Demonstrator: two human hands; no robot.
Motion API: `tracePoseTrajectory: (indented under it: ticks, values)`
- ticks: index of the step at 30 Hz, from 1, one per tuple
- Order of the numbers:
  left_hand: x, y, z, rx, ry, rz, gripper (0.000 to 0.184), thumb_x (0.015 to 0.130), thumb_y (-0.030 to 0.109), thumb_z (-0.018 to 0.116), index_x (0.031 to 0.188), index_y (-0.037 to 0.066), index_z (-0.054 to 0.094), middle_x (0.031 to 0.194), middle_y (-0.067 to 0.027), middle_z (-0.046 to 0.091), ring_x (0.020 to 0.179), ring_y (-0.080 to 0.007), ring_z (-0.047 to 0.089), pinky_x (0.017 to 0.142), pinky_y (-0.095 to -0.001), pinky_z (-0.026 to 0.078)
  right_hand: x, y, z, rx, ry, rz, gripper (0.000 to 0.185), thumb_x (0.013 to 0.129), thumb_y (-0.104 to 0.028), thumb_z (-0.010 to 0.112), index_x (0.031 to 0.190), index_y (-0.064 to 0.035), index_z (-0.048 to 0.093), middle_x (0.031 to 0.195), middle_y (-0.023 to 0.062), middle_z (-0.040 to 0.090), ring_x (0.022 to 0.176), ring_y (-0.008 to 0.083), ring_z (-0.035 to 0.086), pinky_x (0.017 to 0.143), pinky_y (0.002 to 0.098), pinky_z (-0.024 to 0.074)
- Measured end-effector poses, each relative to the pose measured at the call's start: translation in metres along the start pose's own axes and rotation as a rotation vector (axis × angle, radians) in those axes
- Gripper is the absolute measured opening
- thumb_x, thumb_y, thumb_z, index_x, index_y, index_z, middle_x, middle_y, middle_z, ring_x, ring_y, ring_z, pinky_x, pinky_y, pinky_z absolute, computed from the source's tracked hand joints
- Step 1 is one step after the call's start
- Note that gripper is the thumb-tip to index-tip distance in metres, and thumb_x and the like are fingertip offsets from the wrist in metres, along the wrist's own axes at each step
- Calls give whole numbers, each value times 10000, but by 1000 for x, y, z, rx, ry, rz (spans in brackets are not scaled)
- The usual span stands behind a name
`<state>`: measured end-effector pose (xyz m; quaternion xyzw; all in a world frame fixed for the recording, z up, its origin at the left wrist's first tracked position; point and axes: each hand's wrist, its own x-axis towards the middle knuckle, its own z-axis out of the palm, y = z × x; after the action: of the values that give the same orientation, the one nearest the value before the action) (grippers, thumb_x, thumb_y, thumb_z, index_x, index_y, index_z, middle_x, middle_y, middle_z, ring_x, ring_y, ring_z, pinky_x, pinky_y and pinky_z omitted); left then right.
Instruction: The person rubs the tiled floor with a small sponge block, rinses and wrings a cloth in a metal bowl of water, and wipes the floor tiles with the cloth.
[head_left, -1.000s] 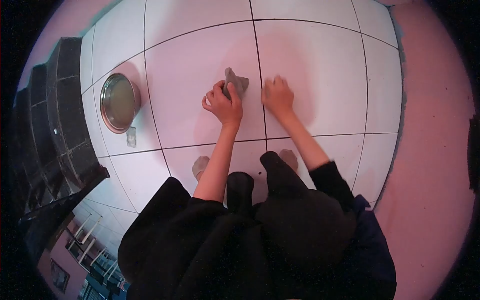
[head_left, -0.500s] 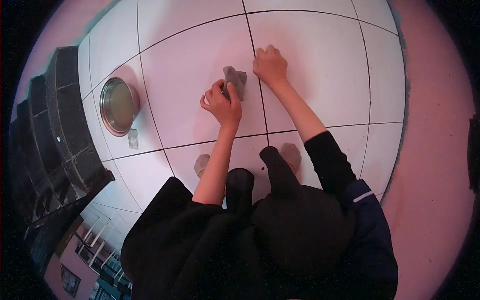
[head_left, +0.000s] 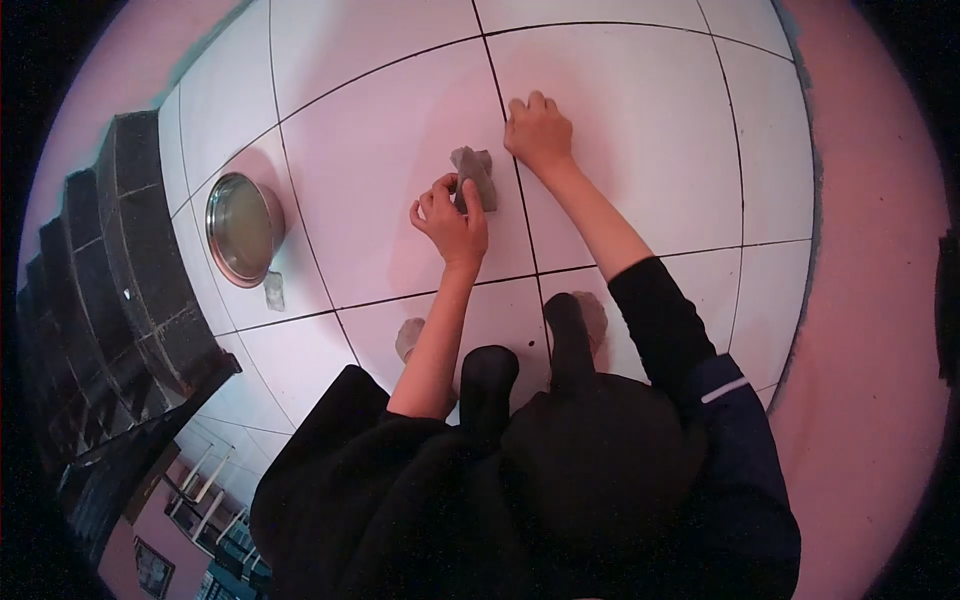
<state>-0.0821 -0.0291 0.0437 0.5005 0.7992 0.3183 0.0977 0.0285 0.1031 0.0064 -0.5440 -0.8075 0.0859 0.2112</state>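
My left hand [head_left: 455, 228] is closed on a folded grey cloth [head_left: 477, 182], thumb on one side and fingers on the other, above a white floor tile. The cloth stands up partly from the hand, its far end crumpled. To the right, beyond a dark grout line, my right hand [head_left: 540, 133] is closed with its knuckles up, low over the tiled floor [head_left: 630, 110]. Whatever its fingers may hold is hidden beneath it.
A metal basin [head_left: 243, 230] with cloudy liquid stands at the left, a small pale translucent block [head_left: 275, 291] beside it. Dark tiled steps [head_left: 145, 250] rise at the far left. A pink wall [head_left: 870, 260] borders the right side. My feet are close to my body.
The view has shifted slightly, so the basin and steps sit a little lower. My left hand has drawn slightly toward my body with the cloth. My right hand stays closed near the grout line.
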Motion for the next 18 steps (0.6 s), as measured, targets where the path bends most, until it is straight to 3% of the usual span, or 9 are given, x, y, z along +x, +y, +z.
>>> tracePoseTrajectory:
  ticks: [2, 8, 11, 15, 18]
  values:
    - [2, 0, -3, -19, -12, 24, 279, 902, 292, 552, 1045, 54, 569, 973, -37, 614, 984, -217, 518, 1029, -504, 190, 11, -2, 3, -35, -28, 103, 123, 731, -134, 561, 822, -63, 603, 910, 152, 555, 831, 312, 583, 567, 416, 542]
    - [10, 8, 0, -69, -5, 28, 261, 903, 280, 550, 1021, 49, 577, 953, -38, 616, 982, -218, 520, 1027, -500, 191, -123, -15, -34, -17, -80, 20, 117, 704, -142, 611, 782, -67, 566, 853, 130, 536, 806, 303, 582, 522, 385, 533]
    - [7, 7, 4, -68, -7, 52, 249, 901, 269, 552, 1015, 49, 577, 955, -38, 616, 979, -217, 521, 1025, -499, 193, -128, -15, -36, 45, -151, -7, 130, 677, -150, 634, 756, -80, 559, 816, 105, 527, 782, 284, 582, 509, 387, 531]
    - [1, 6, 2, -89, -34, 29, 244, 899, 261, 554, 1019, 50, 574, 959, -37, 616, 977, -219, 521, 1023, -499, 194, -48, -9, -9, 37, 31, -36, 96, 686, -147, 625, 754, -93, 583, 819, 98, 536, 801, 271, 593, 517, 379, 536]
    - [-3, 2, -1, -49, -23, 21, 245, 898, 258, 555, 1021, 46, 571, 964, -40, 617, 976, -219, 522, 1022, -498, 197, -3, -6, 5, 7, 10, -11, 104, 701, -147, 616, 790, -94, 602, 826, 99, 540, 806, 278, 594, 532, 388, 538]
